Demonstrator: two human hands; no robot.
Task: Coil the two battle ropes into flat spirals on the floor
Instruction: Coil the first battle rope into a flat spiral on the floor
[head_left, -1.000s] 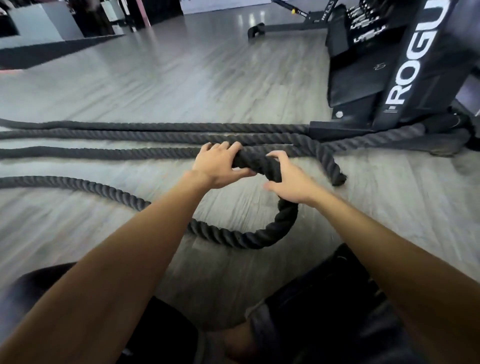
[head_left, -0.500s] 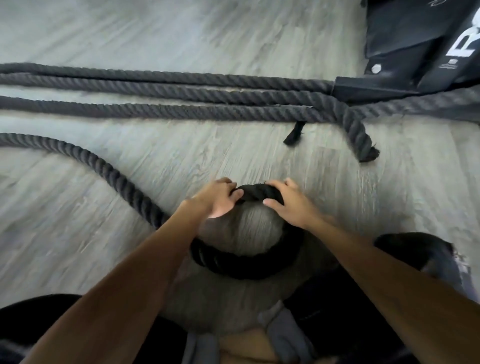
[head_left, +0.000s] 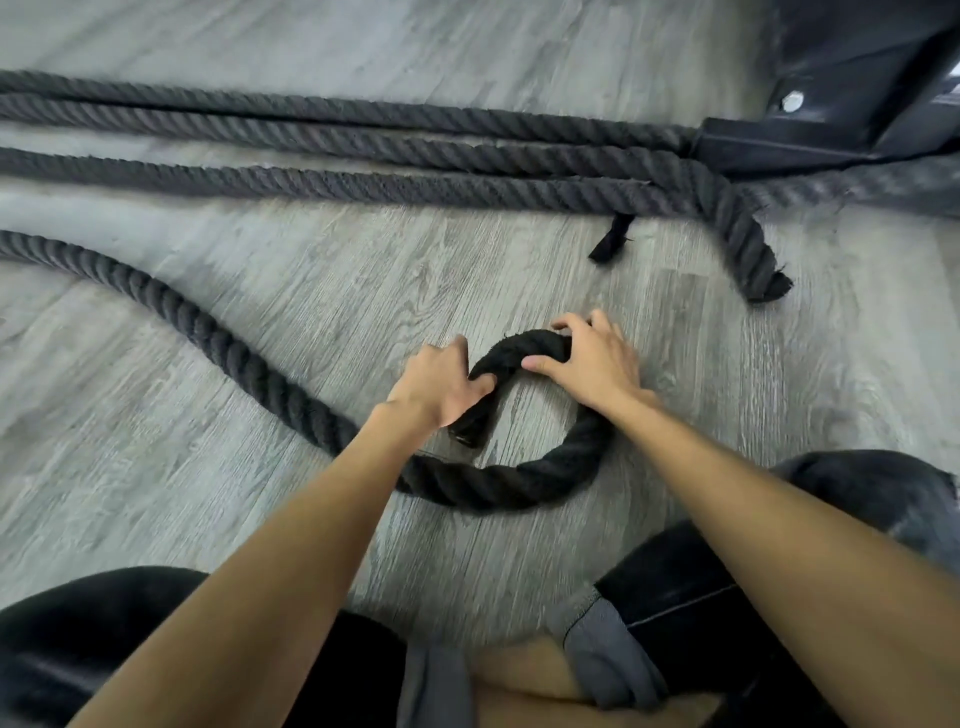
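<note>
- Nearest the camera, two bare forearms are reaching forward over dark-clad knees; a grey fabric hem is showing between them.
- The left hand (head_left: 447, 382) is curling round the stubby tip of the near rope (head_left: 498, 483), thumb and fingers pinching its blunt end against the floor.
- The right hand (head_left: 589, 364) is lying over the top of the loop, fingers spread and bent onto the strand, thumb pressing its inner side.
- That thick, black, twisted rope is forming one nearly closed ring on the grey wood-grain floor (head_left: 260, 519), bare planks showing inside it; its tail is snaking away to the left edge.
- Open floor is lying left, right and just beyond the ring, giving room around the loop.
- Farther off, three rope runs (head_left: 363, 150) are stretching side by side across the frame; one frayed end (head_left: 753, 260) is bending toward the camera, with a short black strap (head_left: 610, 239) beside it.
- At far right, a black metal rack base (head_left: 831, 130) with one pale bolt head is sitting where the ropes are meeting it.
</note>
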